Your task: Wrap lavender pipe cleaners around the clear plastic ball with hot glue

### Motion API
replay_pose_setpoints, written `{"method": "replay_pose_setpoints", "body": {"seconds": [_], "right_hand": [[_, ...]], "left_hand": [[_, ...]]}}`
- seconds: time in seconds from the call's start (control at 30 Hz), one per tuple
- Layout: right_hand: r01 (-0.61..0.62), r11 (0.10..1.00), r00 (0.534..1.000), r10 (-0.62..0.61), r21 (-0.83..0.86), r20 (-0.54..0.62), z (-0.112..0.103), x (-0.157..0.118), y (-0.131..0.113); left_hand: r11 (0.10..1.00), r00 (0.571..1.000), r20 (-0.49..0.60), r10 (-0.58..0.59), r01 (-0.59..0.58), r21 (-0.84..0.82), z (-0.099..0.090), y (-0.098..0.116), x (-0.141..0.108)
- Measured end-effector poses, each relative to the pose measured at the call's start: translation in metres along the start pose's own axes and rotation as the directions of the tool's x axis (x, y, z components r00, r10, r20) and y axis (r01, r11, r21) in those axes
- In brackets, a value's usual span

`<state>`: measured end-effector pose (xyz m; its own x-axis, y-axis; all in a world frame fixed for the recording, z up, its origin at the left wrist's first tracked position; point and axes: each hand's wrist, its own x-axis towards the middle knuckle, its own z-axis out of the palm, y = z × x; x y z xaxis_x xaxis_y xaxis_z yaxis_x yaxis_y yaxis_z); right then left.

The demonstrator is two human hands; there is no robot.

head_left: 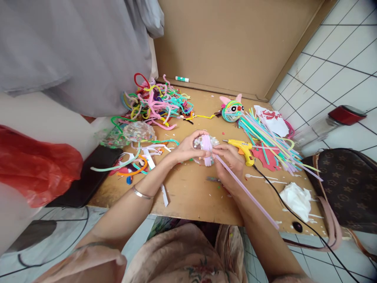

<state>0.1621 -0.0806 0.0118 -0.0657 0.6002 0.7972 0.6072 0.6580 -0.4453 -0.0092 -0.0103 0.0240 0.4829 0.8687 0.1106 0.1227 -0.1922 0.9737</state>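
Observation:
My left hand (187, 147) is closed around a clear ball filled with speckled bits (198, 142), held just above the table. Side-by-side lilac pipe cleaner rows (207, 146) run across its face. My right hand (230, 164) pinches a lilac pipe cleaner (247, 192) against the ball's right side, and its long free end slopes down toward my right forearm. Beyond my right hand lies a yellow glue gun (243, 149), its nozzle pointing left. Scissors (213, 179) lie partly hidden below that hand. My palms and the ball's underside are out of sight.
Tangled pipe cleaners (156, 102) pile at back left beside another speckled clear ball (139, 131). A pink-eared craft figure (232, 109) stands at back right, near straight pipe cleaners (265, 133). A black cord (282, 200), crumpled tissue (297, 200) and brown handbag (344, 188) occupy the right.

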Motion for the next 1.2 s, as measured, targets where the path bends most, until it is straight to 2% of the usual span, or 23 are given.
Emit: {"method": "replay_pose_setpoints", "body": {"seconds": [0.27, 0.47, 0.7, 0.97, 1.2], "right_hand": [[-0.029, 0.999, 0.999, 0.029, -0.020, 0.015, 0.001, -0.002, -0.001], [0.000, 1.000, 1.000, 0.000, -0.006, 0.008, 0.002, -0.002, 0.000], [-0.062, 0.998, 0.997, 0.062, -0.015, 0.051, 0.001, -0.003, -0.002], [-0.024, 1.000, 0.999, 0.024, 0.001, 0.023, 0.002, -0.003, 0.000], [-0.014, 1.000, 1.000, 0.014, -0.024, 0.022, 0.002, -0.002, 0.000]], "left_hand": [[0.999, 1.000, 0.005, 0.023, -0.023, 0.027, -0.001, -0.002, 0.000], [0.999, 1.000, 0.009, 0.011, -0.012, 0.045, -0.002, -0.002, 0.000], [1.000, 1.000, 0.019, 0.012, -0.012, 0.000, -0.002, -0.010, 0.003], [0.998, 0.999, 0.031, -0.009, 0.007, 0.067, -0.001, -0.009, 0.002], [0.960, 0.988, 0.004, 0.152, -0.149, 0.237, -0.005, -0.005, 0.002]]}}
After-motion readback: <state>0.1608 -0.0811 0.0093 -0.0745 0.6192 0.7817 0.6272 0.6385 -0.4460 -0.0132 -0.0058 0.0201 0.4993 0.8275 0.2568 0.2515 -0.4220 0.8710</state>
